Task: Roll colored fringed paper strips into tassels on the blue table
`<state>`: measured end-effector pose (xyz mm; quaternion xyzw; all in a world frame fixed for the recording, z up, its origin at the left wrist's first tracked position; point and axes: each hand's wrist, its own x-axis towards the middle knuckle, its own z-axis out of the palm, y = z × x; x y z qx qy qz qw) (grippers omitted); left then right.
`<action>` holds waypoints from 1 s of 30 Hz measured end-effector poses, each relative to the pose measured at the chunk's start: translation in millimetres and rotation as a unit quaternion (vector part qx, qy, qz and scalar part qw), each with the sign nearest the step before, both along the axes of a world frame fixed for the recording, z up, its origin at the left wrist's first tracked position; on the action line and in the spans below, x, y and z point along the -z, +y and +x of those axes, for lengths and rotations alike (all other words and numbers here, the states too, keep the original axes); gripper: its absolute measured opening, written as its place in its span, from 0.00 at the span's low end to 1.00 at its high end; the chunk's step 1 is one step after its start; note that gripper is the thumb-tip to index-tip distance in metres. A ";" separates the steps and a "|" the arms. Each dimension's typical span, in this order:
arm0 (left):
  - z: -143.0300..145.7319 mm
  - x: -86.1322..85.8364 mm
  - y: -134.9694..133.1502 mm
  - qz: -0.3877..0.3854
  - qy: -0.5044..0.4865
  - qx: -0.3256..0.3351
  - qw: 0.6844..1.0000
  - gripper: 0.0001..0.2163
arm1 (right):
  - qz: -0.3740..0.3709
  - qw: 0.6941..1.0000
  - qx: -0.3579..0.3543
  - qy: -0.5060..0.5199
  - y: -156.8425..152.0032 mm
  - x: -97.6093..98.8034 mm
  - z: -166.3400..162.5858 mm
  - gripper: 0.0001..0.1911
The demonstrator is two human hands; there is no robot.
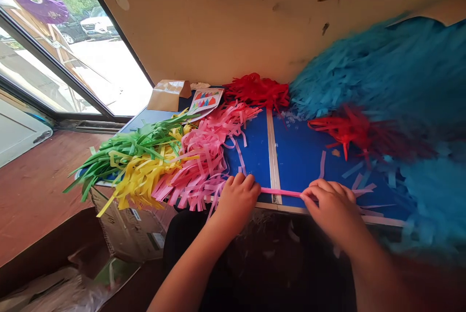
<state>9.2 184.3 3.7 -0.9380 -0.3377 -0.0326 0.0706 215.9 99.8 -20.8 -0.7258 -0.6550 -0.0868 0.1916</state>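
Note:
A narrow pink strip (pixel 281 192) is stretched level between my two hands, just over the front edge of the blue table (pixel 296 152). My left hand (pixel 238 200) is closed round its left end, and pale purple fringe hangs out beside that hand. The right end is pinched between thumb and fingers of my right hand (pixel 329 200). Loose lilac strips (pixel 364 188) lie around my right hand. Left of my left hand spreads a heap of pink fringe (pixel 206 147), with yellow fringe (pixel 140 176) and green fringe (pixel 127 144) beyond it.
Red fringe (pixel 257 90) lies by the wall, with another red bunch (pixel 345 127) at right. A large blue fringe mass (pixel 367 69) fills the right side. A folded brown card (pixel 165 96) and a printed picture (pixel 206 100) sit at the back. Below left stands a cardboard box (pixel 127 234).

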 end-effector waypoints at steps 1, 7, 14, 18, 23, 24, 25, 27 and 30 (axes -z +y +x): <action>-1.5 1.1 1.7 0.003 -0.002 0.004 1.000 0.04 | -0.004 1.000 0.004 0.000 -0.4 -0.4 1.2 0.13; -9.7 5.0 9.0 0.031 -0.036 0.016 0.999 0.06 | -0.022 1.000 0.001 0.002 1.1 -3.7 2.3 0.12; 14.2 0.8 5.7 0.036 -0.035 0.076 0.996 0.05 | -0.016 0.998 -0.019 -0.056 9.1 -13.9 -19.0 0.09; 27.2 2.4 4.1 0.003 -0.029 0.125 0.992 0.03 | -0.022 0.997 -0.034 -0.058 16.3 -17.1 -29.7 0.08; 29.7 7.0 6.3 -0.059 -0.044 0.110 0.991 0.05 | 0.002 0.997 -0.062 -0.039 24.0 -14.4 -38.6 0.10; 29.0 7.7 7.6 -0.067 -0.047 0.100 0.992 0.06 | 0.003 0.997 -0.065 -0.029 24.7 -14.0 -38.8 0.11; 27.8 8.0 9.1 -0.077 -0.050 0.087 0.992 0.07 | 0.002 0.998 -0.069 -0.017 24.8 -13.8 -38.0 0.12; 23.8 6.9 12.7 -0.101 -0.061 0.055 0.991 0.10 | -0.001 0.997 -0.071 0.007 23.6 -13.8 -33.7 0.12; 13.6 1.6 17.6 -0.145 -0.078 0.021 0.986 0.10 | 0.001 0.998 -0.057 0.019 19.3 -12.9 -23.2 0.13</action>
